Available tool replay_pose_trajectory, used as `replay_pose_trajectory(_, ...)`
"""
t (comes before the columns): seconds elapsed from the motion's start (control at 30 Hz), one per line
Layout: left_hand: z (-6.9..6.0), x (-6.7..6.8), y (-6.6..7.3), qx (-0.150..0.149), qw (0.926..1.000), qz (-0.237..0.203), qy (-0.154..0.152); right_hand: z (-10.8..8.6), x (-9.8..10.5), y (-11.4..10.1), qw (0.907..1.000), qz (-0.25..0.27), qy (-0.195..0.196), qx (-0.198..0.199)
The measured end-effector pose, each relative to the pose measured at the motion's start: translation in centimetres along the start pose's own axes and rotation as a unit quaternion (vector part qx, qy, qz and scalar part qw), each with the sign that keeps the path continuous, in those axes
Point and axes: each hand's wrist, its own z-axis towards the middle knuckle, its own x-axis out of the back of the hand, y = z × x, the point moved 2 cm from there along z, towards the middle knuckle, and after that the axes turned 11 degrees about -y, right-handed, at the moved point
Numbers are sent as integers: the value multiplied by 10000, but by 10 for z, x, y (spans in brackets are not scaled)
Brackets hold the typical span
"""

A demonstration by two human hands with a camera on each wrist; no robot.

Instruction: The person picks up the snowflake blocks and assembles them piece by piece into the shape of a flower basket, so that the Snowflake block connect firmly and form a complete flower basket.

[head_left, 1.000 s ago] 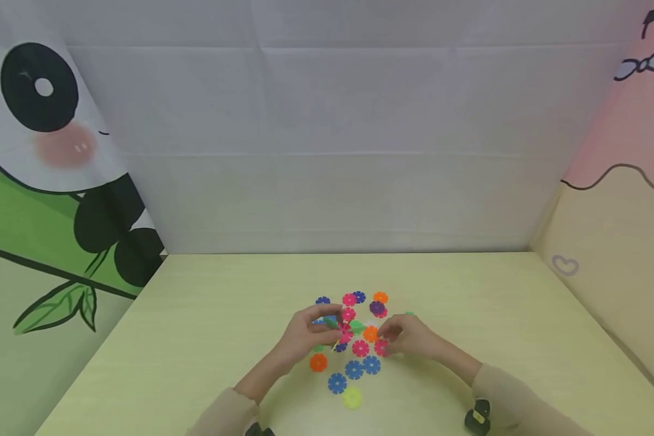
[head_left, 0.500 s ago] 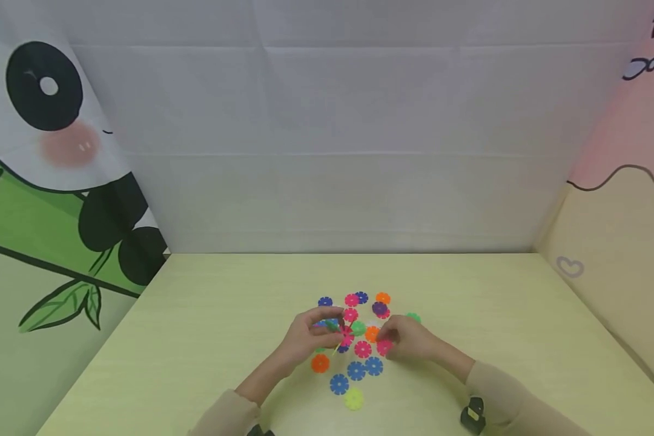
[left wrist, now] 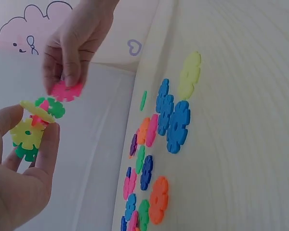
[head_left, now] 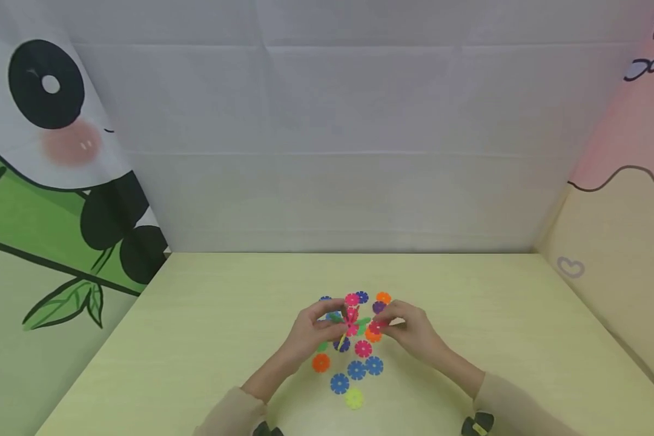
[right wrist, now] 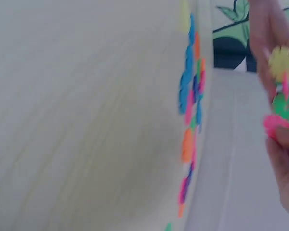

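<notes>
The notched discs [left wrist: 178, 126] look like smooth plastic. The tabletop [head_left: 223, 315] looks matt, the creased backdrop [head_left: 327, 121] cloth.

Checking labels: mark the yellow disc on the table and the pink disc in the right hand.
Yellow disc [head_left: 354, 398], head view: middle of face.
Pink disc [left wrist: 66, 92], left wrist view: exposed face.

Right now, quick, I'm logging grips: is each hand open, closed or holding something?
Left hand: holding a joined cluster of yellow, green and pink notched discs.
Right hand: holding a single pink notched disc.
</notes>
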Motion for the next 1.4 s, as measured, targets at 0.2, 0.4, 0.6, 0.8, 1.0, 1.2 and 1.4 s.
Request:
replay_pose_trajectory(0.2, 8, -5, 4, -306, 9989, -287, 218, 2, -5, -25, 9873, 288, 1099, 1108)
replay_pose_trajectory(0.4, 12, -9, 3, -298, 9979, -300, 498, 2, -3, -44, 9801, 129, 1433, 1365)
replay_pose_trajectory(0.6, 13, -12, 3, -177, 9964, -281, 774, 3, -3, -54, 9796, 124, 1487, 1349)
replay_pose_trajectory(0.8, 13, -19, 6, -60, 9961, -202, 862, 4, -8, -35, 9748, 64, 1665, 1485)
replay_pose_trajectory(1.0, 7, -20, 6, -237, 9981, 277, 493, 2, -6, -27, 9713, -82, 1846, 1500)
replay_pose_trajectory(1.2, 5, -18, 8, -486, 9972, -75, 557, 2, -6, -27, 9718, -63, 1859, 1452)
replay_pose_trajectory(1.4, 4, -20, 12, -531, 9950, -408, 736, 3, -8, -30, 9652, -47, 2127, 1523)
